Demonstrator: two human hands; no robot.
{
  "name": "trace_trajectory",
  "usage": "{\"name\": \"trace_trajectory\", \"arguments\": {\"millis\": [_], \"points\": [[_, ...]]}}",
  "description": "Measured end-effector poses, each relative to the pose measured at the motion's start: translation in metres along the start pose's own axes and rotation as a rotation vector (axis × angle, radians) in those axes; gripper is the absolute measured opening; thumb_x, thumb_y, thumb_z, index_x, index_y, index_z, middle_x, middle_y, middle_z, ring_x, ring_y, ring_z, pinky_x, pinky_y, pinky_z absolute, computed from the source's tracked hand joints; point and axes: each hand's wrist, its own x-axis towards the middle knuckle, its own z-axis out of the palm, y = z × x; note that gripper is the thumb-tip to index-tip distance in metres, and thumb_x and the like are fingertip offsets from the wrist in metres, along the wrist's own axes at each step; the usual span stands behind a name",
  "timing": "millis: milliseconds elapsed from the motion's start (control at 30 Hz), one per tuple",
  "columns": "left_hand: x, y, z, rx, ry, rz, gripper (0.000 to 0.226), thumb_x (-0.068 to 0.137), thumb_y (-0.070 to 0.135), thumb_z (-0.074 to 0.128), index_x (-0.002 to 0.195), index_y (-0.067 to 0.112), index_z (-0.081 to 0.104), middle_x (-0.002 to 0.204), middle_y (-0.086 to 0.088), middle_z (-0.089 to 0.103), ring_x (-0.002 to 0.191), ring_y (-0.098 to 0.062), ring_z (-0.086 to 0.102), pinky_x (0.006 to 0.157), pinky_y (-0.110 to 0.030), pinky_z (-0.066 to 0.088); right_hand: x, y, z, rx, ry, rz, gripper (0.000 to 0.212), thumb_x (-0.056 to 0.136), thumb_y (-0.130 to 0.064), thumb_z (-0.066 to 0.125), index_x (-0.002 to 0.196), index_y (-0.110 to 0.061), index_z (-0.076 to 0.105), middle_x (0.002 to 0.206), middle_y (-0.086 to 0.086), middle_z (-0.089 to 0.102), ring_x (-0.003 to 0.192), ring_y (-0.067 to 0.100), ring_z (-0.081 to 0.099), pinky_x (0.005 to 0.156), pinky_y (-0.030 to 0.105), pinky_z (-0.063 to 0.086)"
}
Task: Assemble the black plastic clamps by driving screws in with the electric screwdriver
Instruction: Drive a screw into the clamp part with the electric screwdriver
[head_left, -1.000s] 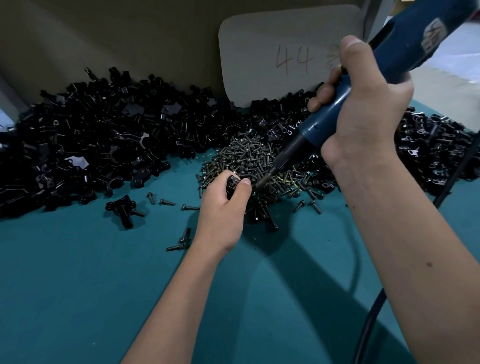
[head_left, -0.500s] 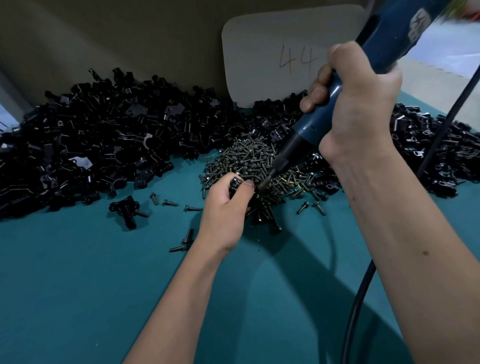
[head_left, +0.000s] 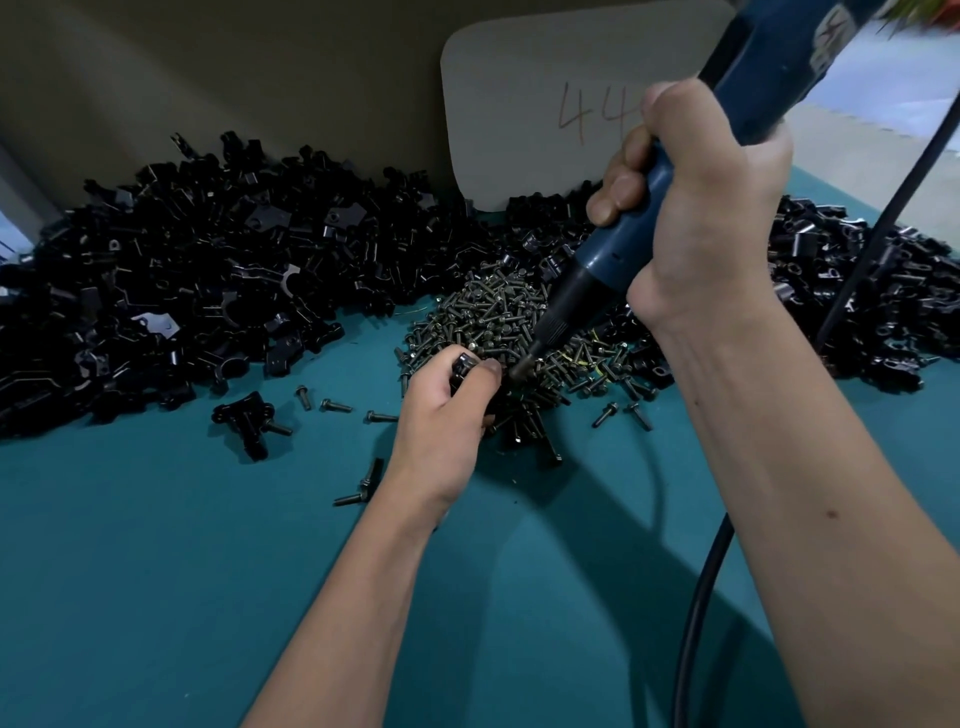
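Teal matting covers the bench (head_left: 156, 597); a person works over it with both bare hands. Left hand (head_left: 441, 410) is curled round one black plastic clamp (head_left: 462, 366), thumb over its top, holding it just above the near edge of the screw heap (head_left: 498, 317); only the upper corner of the clamp shows past the fingers. Right hand (head_left: 701, 208) is wrapped fully round the blue electric screwdriver (head_left: 623, 244), fingers closed on the barrel, thumb up along the body; the tool is tilted, upper end toward the top right, black nose pointing down-left. Bit tip (head_left: 519, 370) sits at the clamp, just beside the left thumb; whether a screw is seated under it cannot be made out. Black cable (head_left: 696, 623) runs down along the right forearm to the lower edge of view; a second stretch of cable (head_left: 893, 197) crosses at far right. Large pile of loose black clamps (head_left: 182, 270) fills the left and rear of the bench; a smaller pile of the same parts (head_left: 857, 291) lies at right, behind the right wrist. One assembled-looking clamp (head_left: 247, 418) lies alone on the matting, apart from the big pile; a few stray screws (head_left: 335, 405) lie near it. Grey card marked "44" (head_left: 545, 104) stands against the back wall (head_left: 208, 62).
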Motion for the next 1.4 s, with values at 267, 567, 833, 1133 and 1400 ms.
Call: {"name": "trace_trajectory", "arguments": {"millis": [267,567,833,1133,1400], "points": [[-0.001,0.000,0.000,0.028,0.014,-0.008,0.026,0.090,0.047,0.055,0.068,0.034,0.053,0.060,0.015,0.043,0.053,-0.007,0.040,0.046,-0.013,0.033,0.000,0.002,0.001,0.025,-0.024,-0.008,0.023,0.087,0.006,0.056,0.076,-0.010,0.044,0.058,0.006,0.042,0.041,0.019,0.039,0.048,0.029,0.039],[0.002,-0.006,-0.001,0.034,0.023,0.000,0.026,0.089,0.050,0.053,0.074,0.028,0.051,0.060,0.009,0.040,0.053,-0.012,0.037,0.045,-0.016,0.033,0.000,0.004,-0.001,0.020,-0.007,0.008,0.019,0.090,0.009,0.054,0.089,-0.007,0.043,0.060,0.008,0.041,0.040,0.019,0.038,0.047,0.027,0.039],[0.002,-0.008,-0.001,0.071,0.058,0.011,0.022,0.089,0.047,0.051,0.083,0.026,0.051,0.059,0.007,0.031,0.055,-0.016,0.032,0.047,-0.018,0.036,0.000,0.005,0.002,0.041,0.000,0.012,0.018,0.085,0.005,0.056,0.091,-0.007,0.044,0.058,0.007,0.042,0.039,0.018,0.038,0.046,0.027,0.038],[-0.001,-0.009,0.005,0.071,0.078,0.052,0.036,0.089,0.058,0.051,0.088,0.021,0.053,0.055,0.012,0.034,0.053,-0.015,0.031,0.060,-0.040,0.034,0.006,0.007,-0.003,0.032,0.041,0.053,0.022,0.081,0.003,0.056,0.096,-0.005,0.043,0.058,0.007,0.041,0.039,0.018,0.038,0.046,0.027,0.039],[-0.005,-0.002,0.009,0.108,0.098,0.095,0.037,0.091,0.054,0.050,0.077,0.020,0.048,0.057,0.010,0.037,0.053,-0.015,0.032,0.052,-0.050,0.035,0.007,0.004,-0.003,-0.003,0.045,0.043,0.022,0.082,0.003,0.058,0.094,-0.007,0.042,0.056,0.006,0.041,0.039,0.018,0.038,0.046,0.028,0.039]]}}
